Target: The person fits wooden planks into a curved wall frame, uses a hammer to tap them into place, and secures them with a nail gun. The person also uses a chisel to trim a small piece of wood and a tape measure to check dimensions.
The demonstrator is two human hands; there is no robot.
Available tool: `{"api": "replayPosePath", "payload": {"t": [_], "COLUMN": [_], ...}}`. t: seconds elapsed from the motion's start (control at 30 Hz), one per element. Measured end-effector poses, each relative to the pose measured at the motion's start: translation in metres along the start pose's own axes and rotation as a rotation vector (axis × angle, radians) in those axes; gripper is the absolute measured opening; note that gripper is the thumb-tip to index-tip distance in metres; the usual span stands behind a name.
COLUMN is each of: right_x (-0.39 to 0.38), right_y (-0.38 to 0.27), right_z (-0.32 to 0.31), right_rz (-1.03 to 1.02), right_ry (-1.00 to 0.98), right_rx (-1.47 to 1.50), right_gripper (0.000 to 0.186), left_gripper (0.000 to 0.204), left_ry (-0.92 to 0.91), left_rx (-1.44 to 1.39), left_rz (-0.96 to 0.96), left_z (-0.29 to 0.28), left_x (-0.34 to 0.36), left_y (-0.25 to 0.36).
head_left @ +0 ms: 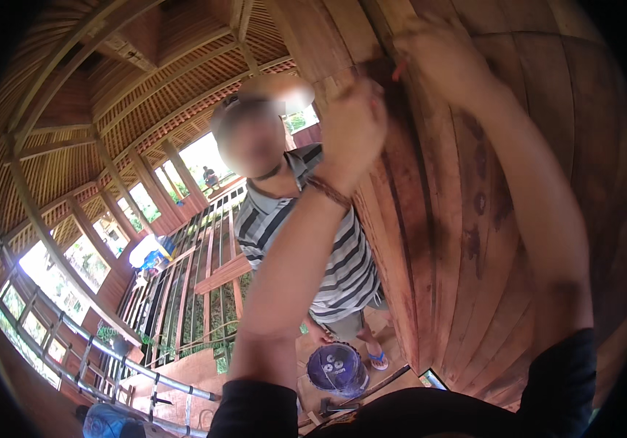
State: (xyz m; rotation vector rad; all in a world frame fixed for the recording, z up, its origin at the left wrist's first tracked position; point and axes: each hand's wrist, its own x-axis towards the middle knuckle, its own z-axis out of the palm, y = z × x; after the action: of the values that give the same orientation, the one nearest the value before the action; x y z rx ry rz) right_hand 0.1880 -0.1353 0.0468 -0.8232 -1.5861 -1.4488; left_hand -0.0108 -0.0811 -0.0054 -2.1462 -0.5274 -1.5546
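Both my arms reach up to a tall wall of reddish-brown wood planks. My left hand, with a brown bracelet at the wrist, is closed near a plank edge, and whatever is in it is hidden. Higher and to the right, my right hand is curled against the planks and its fingertips are blurred. A small red thing shows by those fingertips, too small to name. Dark stains mark some of the planks below my right hand.
A person in a striped shirt stands close on the left, one hand near a dark blue bucket. Bare floor joists with gaps stretch beyond. Metal scaffold tubing stands at lower left. Another person is far back.
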Motion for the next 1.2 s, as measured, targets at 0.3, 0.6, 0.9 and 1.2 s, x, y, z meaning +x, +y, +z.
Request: {"api": "replayPosePath", "payload": {"t": [0.3, 0.6, 0.9, 1.2], "right_x": [0.066, 0.079, 0.084, 0.077], "right_y": [0.032, 0.027, 0.019, 0.016], "right_z": [0.025, 0.050, 0.049, 0.064], "right_rz": [-0.051, 0.030, 0.105, 0.110], "right_ry": [-0.394, -0.361, -0.458, -0.345], "right_rx": [-0.262, -0.311, -0.335, -0.319], "right_gripper": [0.023, 0.027, 0.032, 0.030], "left_gripper": [0.031, 0.036, 0.040, 0.035], "left_ry": [0.168, 0.388, 0.394, 0.366], "left_rx": [0.155, -0.015, -0.035, -0.115], "left_rz": [-0.212, -0.142, -0.147, -0.146], "left_z": [0.015, 0.042, 0.045, 0.044], "left_x": [0.064, 0.051, 0.052, 0.051], "left_y": [-0.033, -0.052, -0.065, -0.060]}}
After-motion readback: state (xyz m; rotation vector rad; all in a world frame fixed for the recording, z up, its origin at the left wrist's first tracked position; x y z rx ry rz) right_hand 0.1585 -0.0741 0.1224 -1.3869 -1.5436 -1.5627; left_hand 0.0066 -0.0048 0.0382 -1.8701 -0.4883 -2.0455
